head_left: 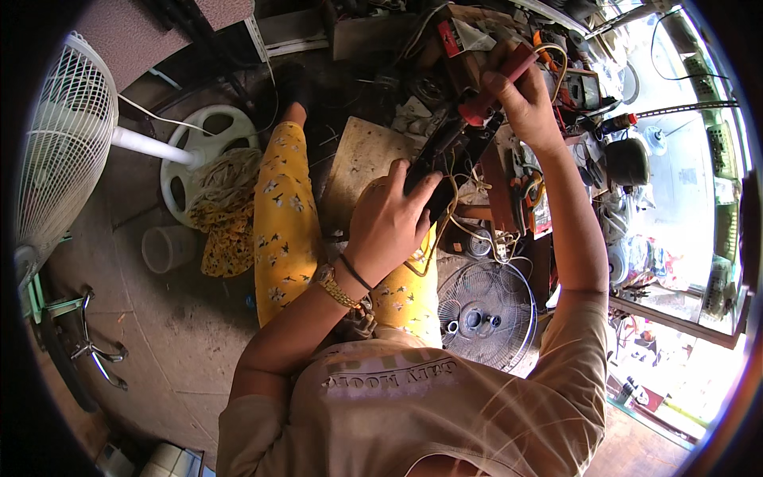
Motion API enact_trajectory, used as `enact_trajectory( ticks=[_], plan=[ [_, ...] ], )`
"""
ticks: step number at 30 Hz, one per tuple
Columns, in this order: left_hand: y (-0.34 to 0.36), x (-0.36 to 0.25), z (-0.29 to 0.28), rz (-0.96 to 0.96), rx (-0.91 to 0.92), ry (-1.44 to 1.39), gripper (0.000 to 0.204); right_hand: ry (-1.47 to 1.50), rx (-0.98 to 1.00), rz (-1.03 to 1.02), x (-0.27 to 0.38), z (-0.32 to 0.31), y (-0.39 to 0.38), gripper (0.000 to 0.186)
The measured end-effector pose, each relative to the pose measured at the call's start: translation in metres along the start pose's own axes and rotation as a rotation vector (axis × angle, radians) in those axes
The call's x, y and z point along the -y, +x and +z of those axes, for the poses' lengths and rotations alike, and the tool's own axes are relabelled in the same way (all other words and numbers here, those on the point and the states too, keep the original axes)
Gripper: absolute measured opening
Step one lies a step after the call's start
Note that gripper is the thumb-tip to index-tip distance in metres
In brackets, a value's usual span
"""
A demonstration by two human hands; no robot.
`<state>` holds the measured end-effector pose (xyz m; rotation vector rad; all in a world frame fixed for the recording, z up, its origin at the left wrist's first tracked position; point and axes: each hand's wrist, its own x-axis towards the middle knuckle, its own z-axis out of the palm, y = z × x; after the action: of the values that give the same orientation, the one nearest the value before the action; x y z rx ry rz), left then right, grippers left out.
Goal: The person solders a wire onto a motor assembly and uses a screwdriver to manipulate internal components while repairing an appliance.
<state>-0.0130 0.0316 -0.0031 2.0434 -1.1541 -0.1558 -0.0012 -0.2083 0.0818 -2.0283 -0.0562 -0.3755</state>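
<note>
R hand [526, 111], 1–2 o'clock, grip closed on red-handled tool [520, 63]; L hand [388, 213], 12 o'clock, grips black part [419, 173]. Prob. mid-repair; next needs steady L.

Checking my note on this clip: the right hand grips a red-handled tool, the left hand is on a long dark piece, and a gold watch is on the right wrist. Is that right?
Not quite: the head view shows the gold watch on the wrist of the left hand, not the right. The right hand does grip the red-handled tool, and the left is on the long dark piece.
</note>
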Motion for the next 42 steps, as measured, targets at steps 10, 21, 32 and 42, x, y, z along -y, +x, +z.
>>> enact_trajectory(
  ticks=[10, 21, 32, 42],
  plan=[
    [-0.0004, 0.0017, 0.0015, 0.02, -0.028, 0.021, 0.052, -0.034, -0.013, 0.005, 0.001, 0.0016, 0.0012, 0.018],
    [-0.0005, 0.001, -0.0003, 0.003, -0.014, 0.029, 0.051, -0.021, -0.012, -0.008, -0.0034, 0.0018, 0.0002, 0.019],
    [-0.0004, 0.0008, -0.0006, 0.017, -0.018, 0.043, 0.052, -0.015, -0.037, 0.048, -0.0057, 0.0021, 0.0006, 0.019],
    [-0.0005, 0.0004, 0.0001, 0.004, -0.005, 0.043, 0.051, -0.018, -0.007, 0.021, -0.0027, 0.0038, 0.003, 0.019]
  ],
)
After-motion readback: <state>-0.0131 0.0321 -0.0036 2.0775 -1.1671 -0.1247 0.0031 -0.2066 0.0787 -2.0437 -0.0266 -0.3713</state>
